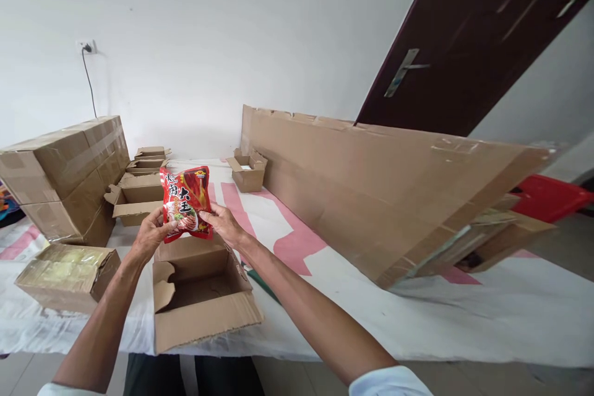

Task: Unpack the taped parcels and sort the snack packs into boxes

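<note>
Between my two hands I hold a red food packet (186, 201) with large printed characters and a picture of food on its front. My left hand (154, 234) grips its lower left edge, thumb on the front. On the lower right edge, my right hand (223, 224) is closed in the same way. The packet is upright, above the far side of an open cardboard box (208, 315). That box has its flaps spread, and its visible inside shows brown cardboard. The fingers behind the packet are hidden.
Several open small boxes (137, 195) line up behind on the left, beside stacked taped cartons (69, 179). A closed taped box (69, 275) lies at front left. Another small open box (248, 176) stands near a long cardboard panel (352, 192). A red container (552, 198) is far right.
</note>
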